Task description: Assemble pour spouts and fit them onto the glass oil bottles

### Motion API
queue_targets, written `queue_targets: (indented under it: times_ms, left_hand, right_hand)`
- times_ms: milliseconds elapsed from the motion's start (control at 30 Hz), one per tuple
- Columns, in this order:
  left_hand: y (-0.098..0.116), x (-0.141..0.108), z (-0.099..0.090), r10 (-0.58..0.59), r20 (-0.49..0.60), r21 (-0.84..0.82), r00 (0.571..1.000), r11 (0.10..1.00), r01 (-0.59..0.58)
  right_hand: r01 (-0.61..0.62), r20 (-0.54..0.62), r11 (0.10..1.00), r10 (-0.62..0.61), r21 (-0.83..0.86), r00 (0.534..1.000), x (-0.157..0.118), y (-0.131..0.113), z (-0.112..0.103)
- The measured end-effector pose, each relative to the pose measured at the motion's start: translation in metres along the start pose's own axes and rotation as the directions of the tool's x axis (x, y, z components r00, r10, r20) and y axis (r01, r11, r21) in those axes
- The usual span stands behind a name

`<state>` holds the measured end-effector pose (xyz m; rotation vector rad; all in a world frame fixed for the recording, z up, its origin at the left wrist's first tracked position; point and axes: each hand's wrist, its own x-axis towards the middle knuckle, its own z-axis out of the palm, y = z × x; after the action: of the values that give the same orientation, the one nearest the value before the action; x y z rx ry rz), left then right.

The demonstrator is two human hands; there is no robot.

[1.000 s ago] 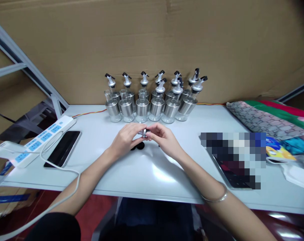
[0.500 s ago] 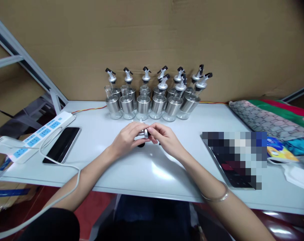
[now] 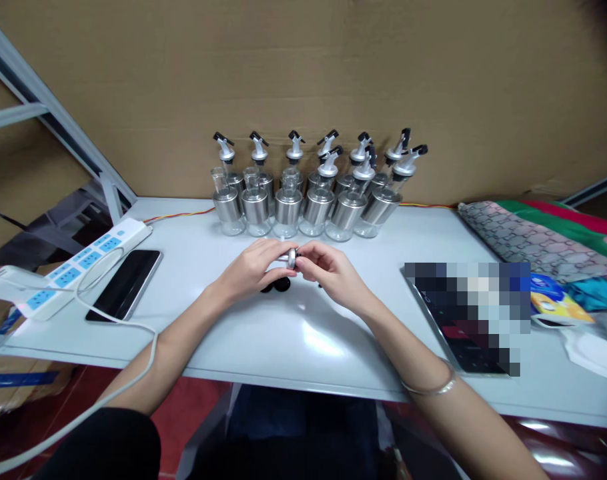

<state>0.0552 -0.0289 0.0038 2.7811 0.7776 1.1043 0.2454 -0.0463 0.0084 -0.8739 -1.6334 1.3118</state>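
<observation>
My left hand [image 3: 251, 269] is closed around a silver pourer spout [image 3: 291, 258], held sideways over the table. At the spout's collar end, my right hand [image 3: 331, 272] pinches with thumb and fingers; a small dark part shows between them. Small round black pieces [image 3: 282, 285] lie on the table under my left hand, partly hidden by it. Behind both hands stand two rows of glass bottles with steel sleeves [image 3: 288, 205]. Pourer spouts with black levers [image 3: 328, 161] top the back row and the right of the front row. Several front-left bottles have bare glass necks [image 3: 252, 177].
On the left lie a black phone [image 3: 126, 285], a white power strip [image 3: 86, 267] and a white cable [image 3: 157, 340] crossing over my left arm. To the right are a partly blurred tablet [image 3: 453, 333], a yellow and blue packet [image 3: 558, 298] and folded cloth [image 3: 538, 233]. Cardboard [image 3: 303, 80] stands behind.
Both hands stay together on the spout. My left fingers have shifted a little, so more of the spout's collar and more of the black pieces below show. The view has moved slightly.
</observation>
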Motion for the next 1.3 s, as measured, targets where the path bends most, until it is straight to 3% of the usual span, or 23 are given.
queue_targets:
  times_ms: [200, 367, 500, 600, 700, 833, 933, 1000, 1100, 1200, 1300]
  left_hand:
    - [0.0, 0.001, -0.001, -0.076, 0.044, -0.089, 0.996, 0.993, 0.08]
    - [0.002, 0.002, -0.002, -0.158, 0.085, -0.173, 0.984, 0.97, 0.17]
    - [0.004, 0.003, -0.003, -0.201, 0.107, -0.244, 0.974, 0.944, 0.222]
    - [0.004, 0.004, -0.003, -0.235, 0.141, -0.31, 0.962, 0.912, 0.268]
    - [0.003, 0.004, -0.004, -0.292, 0.17, -0.347, 0.941, 0.876, 0.334]
    - [0.001, 0.003, -0.003, -0.333, 0.198, -0.419, 0.922, 0.822, 0.386]
    - [-0.001, 0.002, -0.002, -0.327, 0.223, -0.48, 0.918, 0.783, 0.396]
    - [-0.003, 0.001, -0.002, -0.326, 0.238, -0.468, 0.915, 0.787, 0.402]
    - [-0.006, -0.001, -0.002, -0.325, 0.176, -0.36, 0.929, 0.857, 0.368]
    - [-0.008, -0.003, -0.002, -0.236, 0.056, -0.225, 0.97, 0.944, 0.243]
    - [-0.005, -0.004, 0.0, -0.121, 0.011, -0.116, 0.993, 0.986, 0.121]
  right_hand:
    - [0.007, -0.052, 1.0, -0.006, 0.02, 0.999, 0.0, -0.003, -0.001]
    - [0.124, -0.028, 0.966, -0.133, -0.227, 0.991, -0.003, -0.005, -0.007]
    - [0.272, 0.034, 0.808, -0.299, -0.523, 0.954, -0.005, -0.01, -0.011]
    - [0.377, 0.103, 0.695, -0.403, -0.613, 0.91, -0.004, -0.01, -0.012]
    - [0.466, 0.195, 0.511, -0.497, -0.722, 0.846, -0.003, -0.007, -0.01]
    - [0.493, 0.269, 0.264, -0.585, -0.829, 0.765, -0.004, -0.007, -0.008]
    - [0.496, 0.301, 0.181, -0.606, -0.849, 0.736, -0.006, -0.007, -0.008]
    - [0.484, 0.287, 0.227, -0.57, -0.845, 0.77, -0.005, -0.005, -0.009]
    - [0.415, 0.19, 0.446, -0.466, -0.793, 0.864, -0.004, -0.001, -0.011]
    - [0.25, -0.001, 0.692, -0.341, -0.677, 0.94, -0.002, 0.002, -0.013]
    - [0.057, -0.146, 0.853, -0.154, -0.518, 0.977, 0.0, 0.002, -0.012]
